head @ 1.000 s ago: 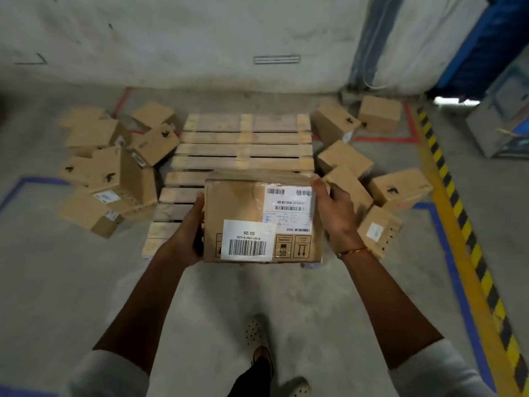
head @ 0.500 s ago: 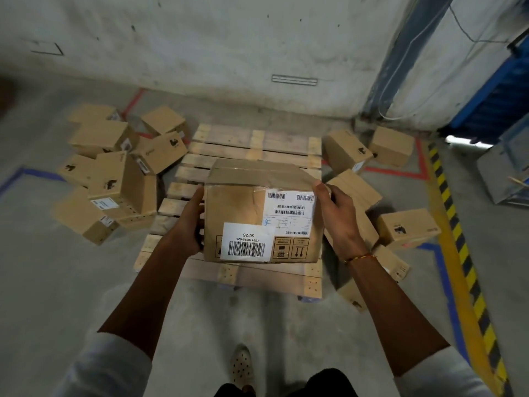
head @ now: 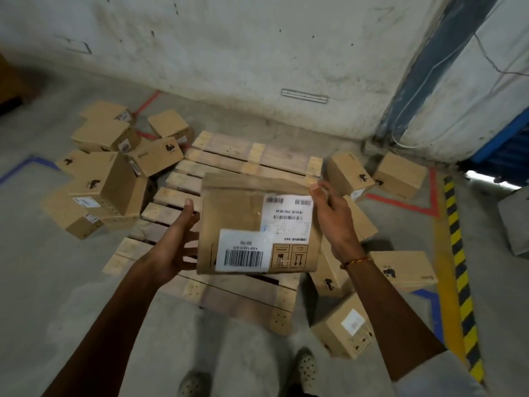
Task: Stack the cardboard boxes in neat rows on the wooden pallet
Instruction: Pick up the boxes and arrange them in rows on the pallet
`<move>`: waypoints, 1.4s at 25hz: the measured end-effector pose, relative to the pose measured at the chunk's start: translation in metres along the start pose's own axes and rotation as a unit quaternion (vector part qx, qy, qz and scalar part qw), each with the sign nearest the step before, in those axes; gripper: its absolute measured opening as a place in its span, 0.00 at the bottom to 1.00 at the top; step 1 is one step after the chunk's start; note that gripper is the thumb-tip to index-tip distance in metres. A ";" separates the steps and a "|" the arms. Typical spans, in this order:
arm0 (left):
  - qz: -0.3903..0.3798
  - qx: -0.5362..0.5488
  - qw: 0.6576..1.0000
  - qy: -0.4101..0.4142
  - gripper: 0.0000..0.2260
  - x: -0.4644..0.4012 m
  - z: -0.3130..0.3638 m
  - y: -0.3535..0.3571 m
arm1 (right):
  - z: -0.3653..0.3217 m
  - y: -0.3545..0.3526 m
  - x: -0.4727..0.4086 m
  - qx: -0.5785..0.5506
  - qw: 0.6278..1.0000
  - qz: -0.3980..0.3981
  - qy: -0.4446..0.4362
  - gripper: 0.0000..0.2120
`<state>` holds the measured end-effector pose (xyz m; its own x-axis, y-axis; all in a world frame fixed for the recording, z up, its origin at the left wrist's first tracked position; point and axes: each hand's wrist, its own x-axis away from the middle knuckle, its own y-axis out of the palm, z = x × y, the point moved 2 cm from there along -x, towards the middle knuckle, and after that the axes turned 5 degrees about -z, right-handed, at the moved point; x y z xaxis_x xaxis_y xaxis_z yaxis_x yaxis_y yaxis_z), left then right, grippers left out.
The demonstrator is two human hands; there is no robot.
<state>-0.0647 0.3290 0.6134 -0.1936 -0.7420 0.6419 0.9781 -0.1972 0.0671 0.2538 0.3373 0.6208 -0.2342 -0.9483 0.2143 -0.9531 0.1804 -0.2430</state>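
Both hands flank a labelled box (head: 259,222) above the pallet (head: 229,164). Left hand (head: 176,245) is beside the box's left face with fingers spread and relaxed, thumb up; whether the palm touches the cardboard cannot be told. Right hand (head: 332,213) is at the box's upper right corner, fingers loosely splayed and not curled round it; contact there is unclear as well. A thread bracelet (head: 355,261) circles the right wrist. The box shows two white labels with barcodes on its near face and sits over the pallet's near half; whether it rests on the slats cannot be told. Loose boxes lie heaped on the floor left of the pallet (head: 100,179), and others are scattered to its right (head: 400,174), one near the person's foot (head: 347,328). A yellow-and-black stripe (head: 461,270) runs along the floor at right.
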 end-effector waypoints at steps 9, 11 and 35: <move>0.184 0.035 0.954 0.233 0.28 -0.020 -0.002 0.080 | 0.070 -0.016 -0.019 -0.116 0.949 -0.176 0.235 0.18; 0.243 0.109 0.937 0.227 0.17 -0.028 0.012 0.067 | 0.066 -0.006 -0.013 -0.032 0.955 -0.228 0.187 0.19; 0.180 0.432 0.883 -0.047 0.44 -0.125 -0.040 0.039 | 0.104 0.113 -0.154 -0.211 0.907 -0.255 0.260 0.33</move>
<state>-0.0051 0.3882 0.5053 0.1086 -0.5929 0.7979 0.6772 0.6318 0.3772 0.2021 0.4770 0.4621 0.3044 -0.7050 0.6406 -0.9255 -0.0596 0.3741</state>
